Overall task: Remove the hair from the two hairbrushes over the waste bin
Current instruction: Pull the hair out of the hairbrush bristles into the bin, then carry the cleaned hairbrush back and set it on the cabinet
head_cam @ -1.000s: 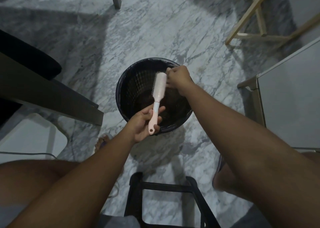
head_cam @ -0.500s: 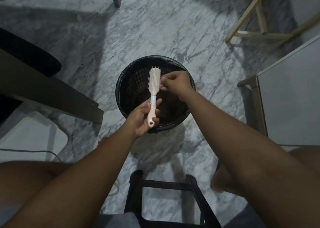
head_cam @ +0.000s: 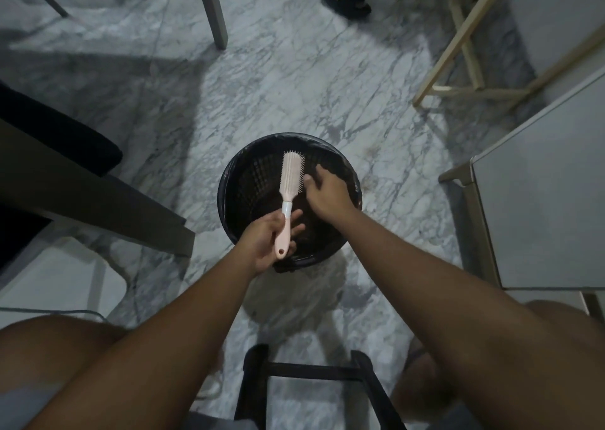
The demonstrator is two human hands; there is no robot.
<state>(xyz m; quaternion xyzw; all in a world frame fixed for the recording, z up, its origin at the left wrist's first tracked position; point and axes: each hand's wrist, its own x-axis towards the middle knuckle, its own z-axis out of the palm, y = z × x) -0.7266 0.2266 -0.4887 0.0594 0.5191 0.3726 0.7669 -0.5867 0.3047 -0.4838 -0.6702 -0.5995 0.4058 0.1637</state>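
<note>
A pink hairbrush (head_cam: 292, 176) with a white collar is held upright over the black mesh waste bin (head_cam: 230, 181) on the marble floor. My left hand (head_cam: 263, 241) grips its handle at the bin's near rim. Bristles show along the brush's right edge. My right hand (head_cam: 327, 197) hovers over the bin just right of the brush head, thumb close to the bristles, fingers curled. A small dark tuft of hair (head_cam: 319, 169) seems pinched at its fingertips. Dark hair lies inside the bin. Only one brush is in view.
A black stool frame (head_cam: 314, 374) stands between my knees. A dark table (head_cam: 82, 194) is on the left, a white cabinet (head_cam: 540, 200) on the right. Behind are a wooden frame (head_cam: 458, 69), a table leg (head_cam: 212, 10) and another person's sandalled foot (head_cam: 347, 0).
My right hand has drawn away from the bristles to the right, over the bin. The brush has turned so its back faces me more. My left hand keeps the handle.
</note>
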